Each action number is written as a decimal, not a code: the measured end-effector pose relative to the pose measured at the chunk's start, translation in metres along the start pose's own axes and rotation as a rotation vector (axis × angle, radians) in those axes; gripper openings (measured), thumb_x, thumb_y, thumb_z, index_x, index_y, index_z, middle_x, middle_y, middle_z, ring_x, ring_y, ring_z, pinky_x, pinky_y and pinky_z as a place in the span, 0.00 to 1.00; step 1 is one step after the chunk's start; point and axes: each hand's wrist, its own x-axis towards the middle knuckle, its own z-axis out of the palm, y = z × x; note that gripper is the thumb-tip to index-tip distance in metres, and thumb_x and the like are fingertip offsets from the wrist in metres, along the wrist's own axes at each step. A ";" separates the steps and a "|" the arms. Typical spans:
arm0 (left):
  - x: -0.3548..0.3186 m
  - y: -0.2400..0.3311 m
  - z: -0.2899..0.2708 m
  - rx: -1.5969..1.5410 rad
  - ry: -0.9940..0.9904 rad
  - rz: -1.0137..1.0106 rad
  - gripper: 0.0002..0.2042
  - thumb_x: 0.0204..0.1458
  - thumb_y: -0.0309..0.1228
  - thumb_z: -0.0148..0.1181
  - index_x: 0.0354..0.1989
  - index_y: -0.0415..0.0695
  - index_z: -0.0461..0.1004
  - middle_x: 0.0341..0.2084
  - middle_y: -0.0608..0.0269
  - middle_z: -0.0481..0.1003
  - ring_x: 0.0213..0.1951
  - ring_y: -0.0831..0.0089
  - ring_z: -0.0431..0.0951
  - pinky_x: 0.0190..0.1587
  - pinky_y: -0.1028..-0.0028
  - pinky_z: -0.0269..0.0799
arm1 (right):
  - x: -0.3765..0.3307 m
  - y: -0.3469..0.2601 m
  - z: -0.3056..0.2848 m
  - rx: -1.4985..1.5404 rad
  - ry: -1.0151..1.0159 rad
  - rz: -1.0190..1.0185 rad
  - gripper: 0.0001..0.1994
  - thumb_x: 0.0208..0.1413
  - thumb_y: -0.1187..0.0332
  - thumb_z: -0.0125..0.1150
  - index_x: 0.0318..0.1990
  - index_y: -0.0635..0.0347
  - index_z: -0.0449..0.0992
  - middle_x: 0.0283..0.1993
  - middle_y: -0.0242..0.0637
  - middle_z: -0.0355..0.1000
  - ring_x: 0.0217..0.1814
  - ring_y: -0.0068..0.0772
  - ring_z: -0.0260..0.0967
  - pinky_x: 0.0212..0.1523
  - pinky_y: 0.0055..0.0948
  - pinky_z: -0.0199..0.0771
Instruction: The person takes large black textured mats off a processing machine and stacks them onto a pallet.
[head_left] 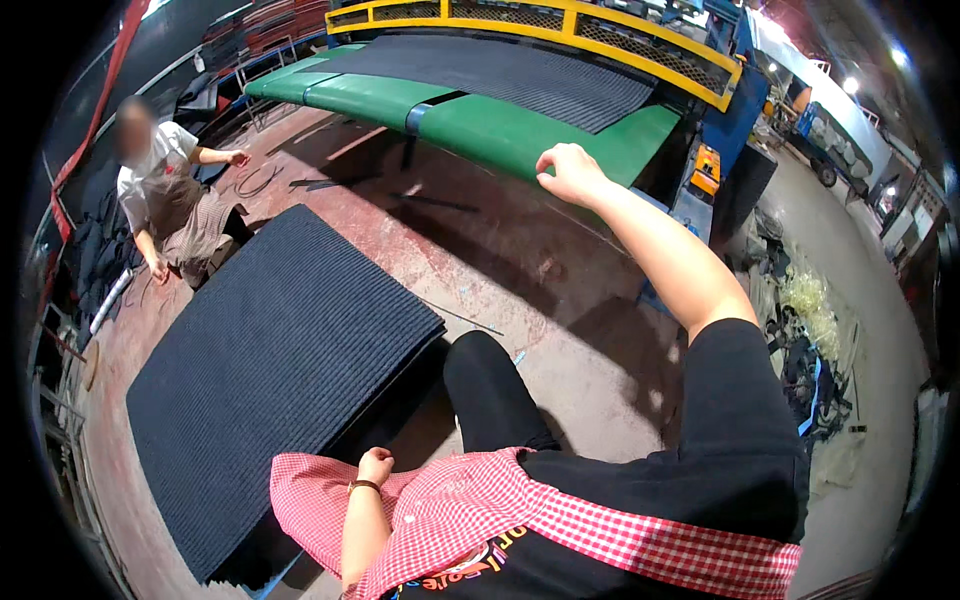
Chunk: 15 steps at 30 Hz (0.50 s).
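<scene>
My right hand [574, 175] is stretched forward at the near edge of a green conveyor belt [480, 137]. Its fingers are curled in, and nothing shows in them. On the belt lies a large dark ribbed rubber sheet [500, 72]. My left hand [375, 466], with a watch on the wrist, is held low in front of my red checked apron [440, 490]. The fingers there are curled closed, with no object visible. To the left, close to that hand, stands a thick stack of dark ribbed mats [280, 330].
A yellow guard rail [570, 22] runs behind the belt on a blue machine frame. At the left a co-worker [170, 190] sits low beside the stack. Dark strips [435, 203] lie on the reddish floor. Scrap material [805, 370] is heaped at the right, and an orange box [706, 170] sits on the frame.
</scene>
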 end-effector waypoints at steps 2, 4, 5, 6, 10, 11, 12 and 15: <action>-0.003 0.009 0.002 0.174 -0.144 -0.028 0.13 0.38 0.31 0.58 0.33 0.38 0.73 0.30 0.53 0.74 0.35 0.65 0.74 0.40 0.72 0.69 | 0.001 0.003 0.000 -0.135 -0.011 -0.074 0.09 0.40 0.65 0.53 0.31 0.54 0.75 0.38 0.39 0.68 0.47 0.39 0.61 0.48 0.36 0.62; -0.003 0.003 0.003 0.118 -0.147 -0.004 0.14 0.38 0.32 0.58 0.33 0.38 0.73 0.30 0.53 0.74 0.36 0.64 0.74 0.41 0.71 0.68 | 0.004 0.000 0.000 -0.163 -0.009 -0.086 0.09 0.40 0.65 0.54 0.31 0.54 0.75 0.37 0.38 0.67 0.47 0.39 0.61 0.48 0.36 0.62; -0.001 0.002 0.004 0.073 -0.158 0.017 0.14 0.37 0.33 0.58 0.34 0.38 0.73 0.31 0.52 0.74 0.36 0.63 0.74 0.41 0.71 0.68 | 0.005 -0.001 0.000 -0.186 -0.014 -0.089 0.09 0.40 0.64 0.54 0.31 0.54 0.75 0.37 0.38 0.67 0.46 0.38 0.61 0.48 0.35 0.62; -0.002 0.005 0.004 0.093 -0.148 -0.006 0.14 0.38 0.33 0.58 0.34 0.38 0.73 0.31 0.52 0.74 0.37 0.64 0.74 0.41 0.71 0.68 | 0.004 0.000 0.001 -0.209 -0.015 -0.080 0.09 0.40 0.64 0.54 0.31 0.54 0.75 0.37 0.38 0.67 0.46 0.38 0.61 0.48 0.35 0.63; -0.003 0.015 0.001 0.058 -0.115 0.008 0.14 0.39 0.32 0.57 0.34 0.38 0.73 0.32 0.53 0.74 0.37 0.64 0.74 0.41 0.72 0.68 | 0.005 0.006 0.004 -0.240 -0.021 -0.038 0.10 0.40 0.64 0.55 0.32 0.55 0.75 0.38 0.38 0.67 0.47 0.38 0.61 0.47 0.35 0.63; -0.003 0.016 0.001 0.082 -0.117 0.008 0.14 0.39 0.32 0.57 0.34 0.38 0.73 0.32 0.52 0.74 0.37 0.64 0.74 0.41 0.72 0.68 | 0.006 0.008 0.005 -0.248 -0.017 -0.034 0.10 0.40 0.64 0.55 0.32 0.55 0.75 0.38 0.38 0.67 0.47 0.38 0.61 0.47 0.35 0.63; -0.002 0.014 0.000 0.086 -0.122 0.010 0.14 0.38 0.32 0.57 0.34 0.38 0.73 0.32 0.52 0.74 0.37 0.64 0.74 0.41 0.72 0.68 | 0.006 0.006 0.007 -0.253 -0.014 -0.033 0.10 0.40 0.64 0.55 0.32 0.55 0.74 0.38 0.38 0.67 0.47 0.38 0.61 0.47 0.35 0.63; -0.001 0.009 0.002 0.105 -0.120 0.022 0.14 0.38 0.32 0.57 0.34 0.38 0.72 0.32 0.53 0.74 0.37 0.65 0.74 0.41 0.72 0.68 | 0.008 0.006 0.005 -0.265 -0.026 -0.032 0.11 0.41 0.63 0.55 0.34 0.55 0.74 0.39 0.39 0.66 0.47 0.39 0.60 0.48 0.35 0.62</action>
